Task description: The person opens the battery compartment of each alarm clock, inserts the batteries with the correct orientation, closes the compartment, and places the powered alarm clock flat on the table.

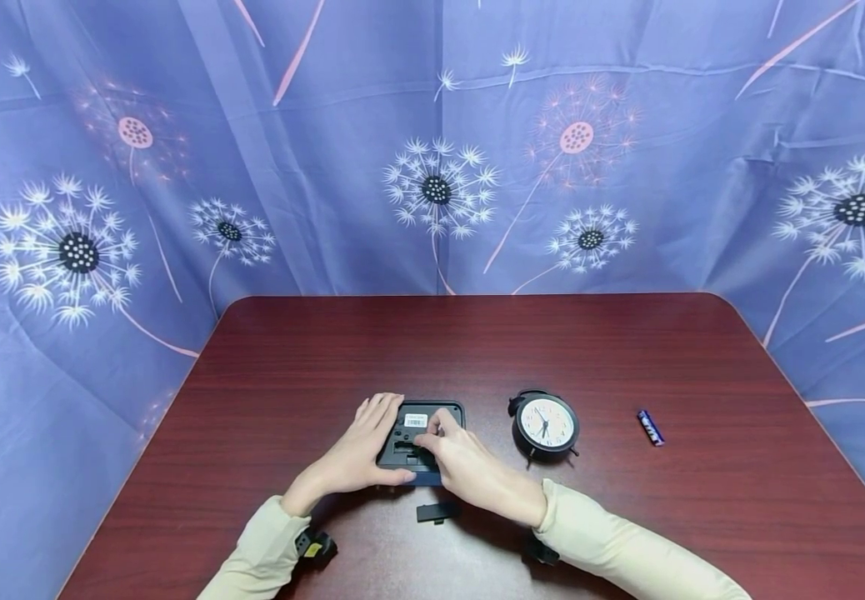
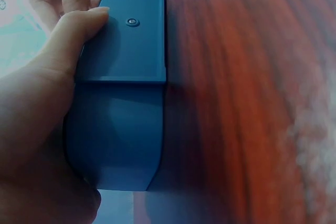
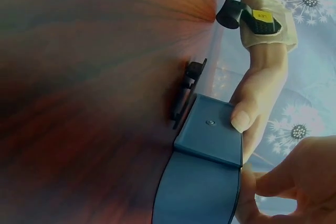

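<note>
Working, apparently, the battery slot (image 1: 406, 448) beneath, bent right fingers (image 1: 444, 418) hide any grip; outstretched left fingers (image 1: 379, 412) must brace the case (image 2: 121, 95) next.

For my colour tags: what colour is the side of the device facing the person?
Blue; the device's side shows best in the left wrist view.

Blue-sided black device (image 1: 412, 432) back up, compartment (image 1: 405, 447) open; left hand (image 1: 361, 444) grips its side, right hand (image 1: 470, 471) at compartment; black cover (image 1: 435, 512) near.
</note>
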Available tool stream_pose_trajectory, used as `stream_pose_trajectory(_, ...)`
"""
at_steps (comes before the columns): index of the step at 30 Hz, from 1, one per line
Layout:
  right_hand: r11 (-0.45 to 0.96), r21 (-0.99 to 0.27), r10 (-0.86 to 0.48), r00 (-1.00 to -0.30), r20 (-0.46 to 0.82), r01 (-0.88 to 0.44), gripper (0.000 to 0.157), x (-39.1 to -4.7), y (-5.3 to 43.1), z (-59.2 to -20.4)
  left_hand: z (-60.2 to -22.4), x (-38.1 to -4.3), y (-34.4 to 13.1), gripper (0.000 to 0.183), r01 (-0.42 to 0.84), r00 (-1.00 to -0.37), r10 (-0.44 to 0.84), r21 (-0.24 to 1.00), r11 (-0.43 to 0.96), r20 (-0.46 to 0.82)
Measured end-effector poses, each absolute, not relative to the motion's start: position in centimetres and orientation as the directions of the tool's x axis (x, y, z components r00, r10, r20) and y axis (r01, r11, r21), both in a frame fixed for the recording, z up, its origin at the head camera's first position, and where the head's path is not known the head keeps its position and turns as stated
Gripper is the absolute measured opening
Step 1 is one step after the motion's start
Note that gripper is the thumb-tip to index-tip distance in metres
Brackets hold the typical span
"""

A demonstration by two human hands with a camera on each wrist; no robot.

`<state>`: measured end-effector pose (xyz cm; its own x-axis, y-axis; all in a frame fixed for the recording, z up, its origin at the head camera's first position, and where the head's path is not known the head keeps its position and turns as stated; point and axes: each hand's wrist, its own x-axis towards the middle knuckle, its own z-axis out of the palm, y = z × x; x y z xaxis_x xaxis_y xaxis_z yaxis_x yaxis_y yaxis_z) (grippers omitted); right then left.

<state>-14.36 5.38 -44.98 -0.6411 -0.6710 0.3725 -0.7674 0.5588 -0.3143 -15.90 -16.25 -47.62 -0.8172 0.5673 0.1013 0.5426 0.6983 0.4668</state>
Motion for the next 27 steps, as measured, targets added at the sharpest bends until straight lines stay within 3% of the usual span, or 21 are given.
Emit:
stream_pose_trajectory(10, 0.63, -0.324, -0.62, -0.708, 0.338, -0.706, 0.02, -14.37, 5.56, -44.67, -47.3, -15.86, -16.21, 0.108, 0.544, -0.815, 0.572, 0.47, 0.695, 0.097)
stream_pose_trajectory(27, 0.615, -0.334, -0.618, -0.7, 0.358, -0.714, 0.018, -14.75, 5.44, -44.53, -47.44, -15.82, -16.3, 0.107, 0.55, -0.81, 0.578, 0.476, 0.687, 0.101)
